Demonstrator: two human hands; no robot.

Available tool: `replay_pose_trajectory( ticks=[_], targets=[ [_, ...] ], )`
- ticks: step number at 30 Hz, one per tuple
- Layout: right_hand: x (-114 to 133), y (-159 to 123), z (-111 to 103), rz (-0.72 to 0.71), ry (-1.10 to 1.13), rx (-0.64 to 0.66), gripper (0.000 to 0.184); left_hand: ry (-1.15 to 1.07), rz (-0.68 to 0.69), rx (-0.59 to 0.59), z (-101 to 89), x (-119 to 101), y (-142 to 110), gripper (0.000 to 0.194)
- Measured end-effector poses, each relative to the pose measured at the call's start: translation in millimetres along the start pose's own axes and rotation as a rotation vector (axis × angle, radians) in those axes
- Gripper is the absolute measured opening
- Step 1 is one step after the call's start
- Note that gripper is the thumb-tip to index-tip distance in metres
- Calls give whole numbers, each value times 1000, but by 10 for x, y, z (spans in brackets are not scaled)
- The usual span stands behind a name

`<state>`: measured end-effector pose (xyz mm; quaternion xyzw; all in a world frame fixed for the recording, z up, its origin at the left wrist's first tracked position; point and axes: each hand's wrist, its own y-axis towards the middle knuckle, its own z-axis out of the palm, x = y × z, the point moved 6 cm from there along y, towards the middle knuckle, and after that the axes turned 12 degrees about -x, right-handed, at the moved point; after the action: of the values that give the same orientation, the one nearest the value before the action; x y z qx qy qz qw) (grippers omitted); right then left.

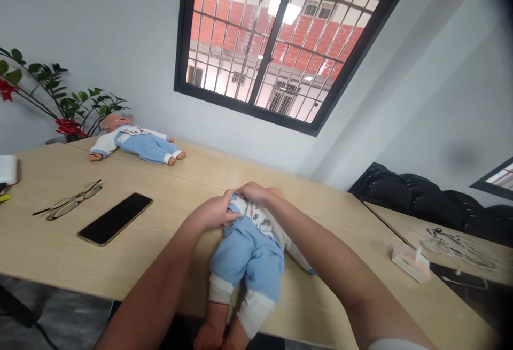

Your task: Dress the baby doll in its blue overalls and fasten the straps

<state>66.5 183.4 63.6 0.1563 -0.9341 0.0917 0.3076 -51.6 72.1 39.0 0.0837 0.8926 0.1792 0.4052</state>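
A baby doll [250,259] in light blue trousers and a white top with an animal face on the chest lies on its back on the table, feet toward me. My left hand [218,210] is closed around the doll's sleeve [236,204], on the left side of its chest. Against the same sleeve, my right hand [254,192] reaches across the upper chest with its fingers curled down. My right hand and forearm cover most of the doll's head and part of its far arm.
On the wooden table [168,259] lie a black phone [115,219] and eyeglasses [74,200]. A second doll [140,141] rests at the back left beside a potted plant [72,93]. To the right are a small white box [411,262], tangled cables [452,246] and black chairs [420,195].
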Motion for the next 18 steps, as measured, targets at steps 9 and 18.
replay_pose_trajectory(
  ticks=[9,18],
  targets=[
    [-264,169,-350,70,-457,-189,15,-509,-239,239,-21,249,-87,50],
    [-481,-59,-687,81,-396,-217,21,-550,-355,273,-70,588,-74,49]
  ],
)
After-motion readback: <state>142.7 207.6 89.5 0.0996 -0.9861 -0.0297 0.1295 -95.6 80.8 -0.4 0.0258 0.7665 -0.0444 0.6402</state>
